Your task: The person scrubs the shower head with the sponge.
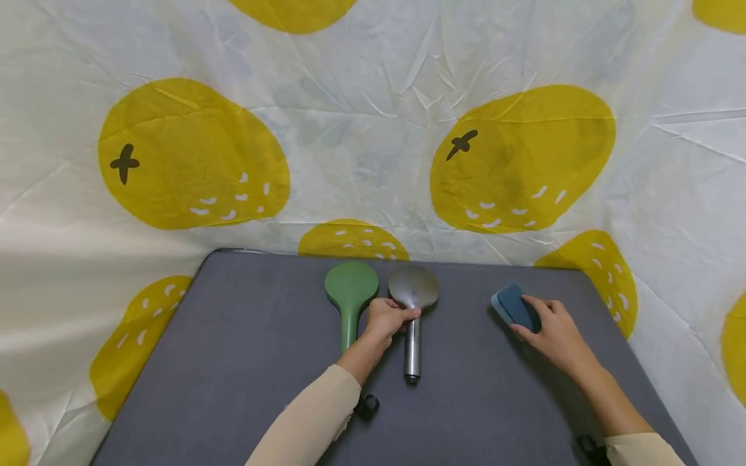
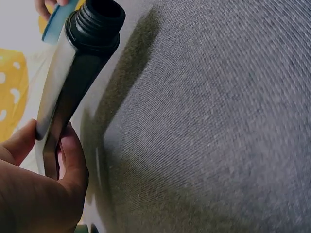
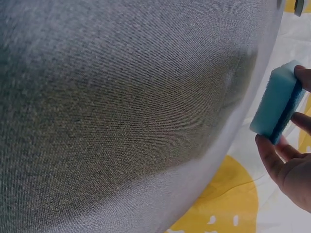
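Observation:
My left hand pinches the neck of a silver handheld shower head between thumb and fingers. Its handle points toward me, and the left wrist view shows the black threaded end raised off the surface above its shadow. Just left of it lies a green handheld shower head, its lower handle hidden behind my left forearm. Over at the right, my right hand grips a two-layer blue sponge by its edges. The right wrist view shows the sponge's light-blue layer and its darker layer against the fingers.
A dark grey cloth-covered tabletop lies under both hands. White fabric with yellow fruit prints hangs behind the table and down both sides. A black wrist device shows beside the left sleeve.

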A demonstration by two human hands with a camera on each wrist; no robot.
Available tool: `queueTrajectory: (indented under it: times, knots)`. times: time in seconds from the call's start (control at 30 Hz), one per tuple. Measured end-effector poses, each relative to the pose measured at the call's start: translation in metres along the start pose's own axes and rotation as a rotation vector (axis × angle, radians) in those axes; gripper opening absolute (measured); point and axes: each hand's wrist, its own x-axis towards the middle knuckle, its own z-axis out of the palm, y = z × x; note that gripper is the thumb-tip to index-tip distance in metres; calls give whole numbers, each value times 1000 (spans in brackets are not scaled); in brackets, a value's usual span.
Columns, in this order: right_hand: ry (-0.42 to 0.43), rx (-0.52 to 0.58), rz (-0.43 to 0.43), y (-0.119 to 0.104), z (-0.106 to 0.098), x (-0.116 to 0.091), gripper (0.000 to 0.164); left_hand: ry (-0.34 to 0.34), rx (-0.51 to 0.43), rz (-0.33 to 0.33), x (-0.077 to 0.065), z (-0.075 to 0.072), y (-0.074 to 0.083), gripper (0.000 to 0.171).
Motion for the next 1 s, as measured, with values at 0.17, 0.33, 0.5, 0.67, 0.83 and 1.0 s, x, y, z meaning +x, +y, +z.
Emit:
queueTrajectory:
  times: [0.17, 0.33, 0.5, 0.67, 0.83, 1.0]
  knots:
    - [-4, -4, 61, 1, 1, -1, 73, 0, -2, -14, 1, 5, -2, 32]
    - [-23, -4, 112, 3, 0, 0, 74, 2, -11, -9, 3, 6, -5, 31]
    - [-45, -1, 138, 9, 1, -1, 76, 10, -2, -13, 5, 8, -9, 32]
    - [-48, 7, 142, 9, 3, 0, 76, 20, 4, -21, 7, 10, -12, 33]
    - [-55, 24, 147, 8, 3, 0, 76, 22, 36, 14, 8, 10, -11, 29]
    - [-52, 30, 149, 6, 3, -1, 76, -28, 82, 62, 7, 5, -8, 33]
